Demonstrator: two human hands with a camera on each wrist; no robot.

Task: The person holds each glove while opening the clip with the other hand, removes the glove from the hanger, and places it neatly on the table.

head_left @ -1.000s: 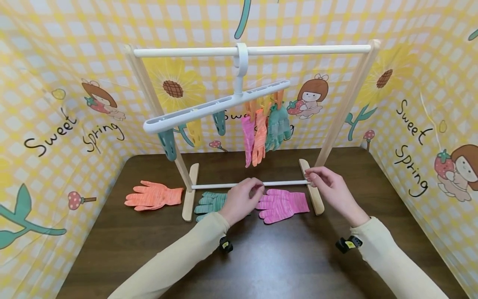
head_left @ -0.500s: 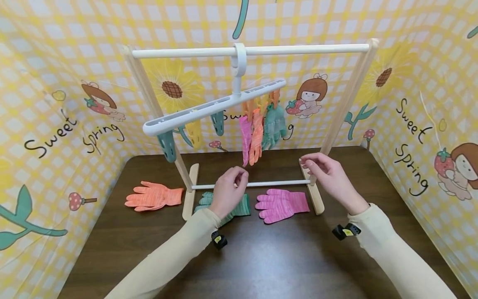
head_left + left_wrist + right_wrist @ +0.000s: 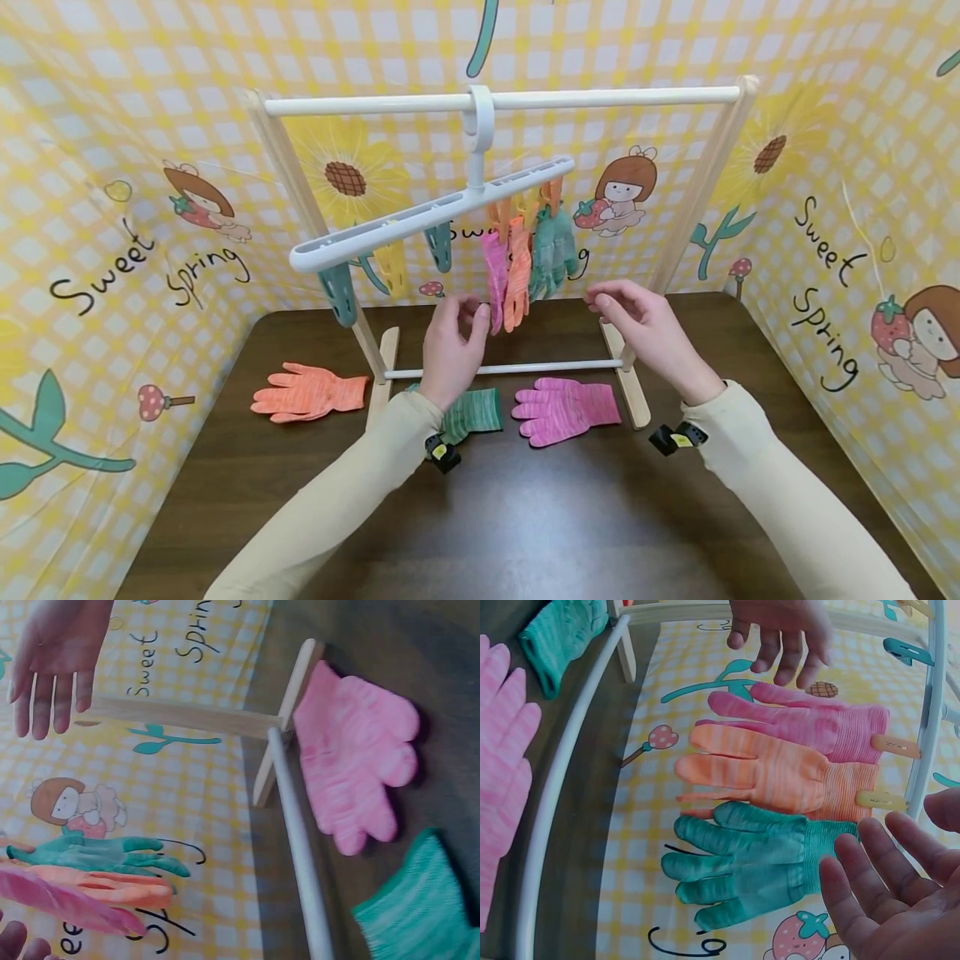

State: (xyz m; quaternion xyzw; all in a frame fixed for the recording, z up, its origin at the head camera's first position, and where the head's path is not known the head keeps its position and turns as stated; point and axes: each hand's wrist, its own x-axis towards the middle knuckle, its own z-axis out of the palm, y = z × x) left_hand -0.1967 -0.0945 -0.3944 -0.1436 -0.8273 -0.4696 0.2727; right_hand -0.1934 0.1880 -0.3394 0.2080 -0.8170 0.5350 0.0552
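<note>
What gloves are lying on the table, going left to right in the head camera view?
orange glove → green glove, partly hidden behind the left sleeve → pink glove
</note>
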